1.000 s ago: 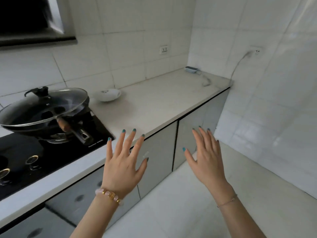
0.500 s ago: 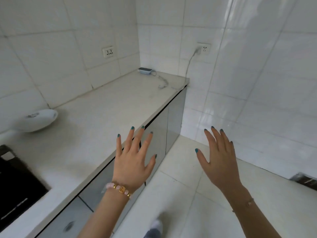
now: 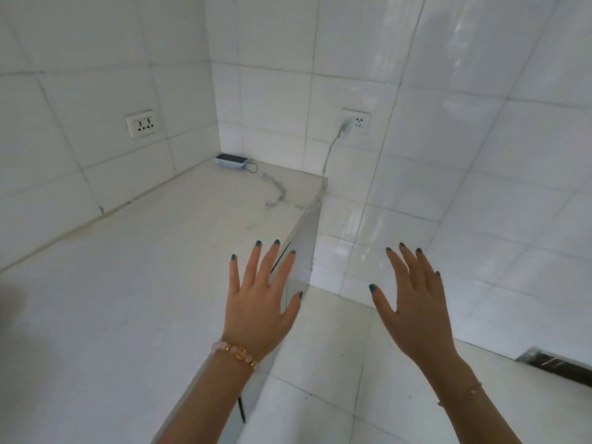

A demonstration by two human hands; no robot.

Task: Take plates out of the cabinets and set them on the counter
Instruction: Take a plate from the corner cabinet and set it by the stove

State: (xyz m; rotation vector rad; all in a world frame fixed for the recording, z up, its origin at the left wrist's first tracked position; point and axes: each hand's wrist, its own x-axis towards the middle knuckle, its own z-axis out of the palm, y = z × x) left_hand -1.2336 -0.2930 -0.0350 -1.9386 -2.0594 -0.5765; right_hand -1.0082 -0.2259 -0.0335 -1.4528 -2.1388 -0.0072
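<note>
— Left grip (image 3: 259,312) is held flat above the worktop (image 3: 128,299) edge, fingers spread wide, nothing held.
— Right grip (image 3: 416,318) is held up likewise over the floor (image 3: 336,363), fingers straight, empty. The cabinet door (image 3: 301,261) is seen under the worktop, just past the left grip.

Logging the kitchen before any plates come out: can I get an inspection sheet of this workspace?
Surface: pale counter, meets tiled corner.
Job's things: plates nothing seen; cabinet door below looks shut.
Clutter: small device in back corner.
Grips: left hand and right hand open, holding nothing.
Cables: cord from wall socket down to counter.
Surroundings: white tiled walls, tiled floor, second socket.
</note>
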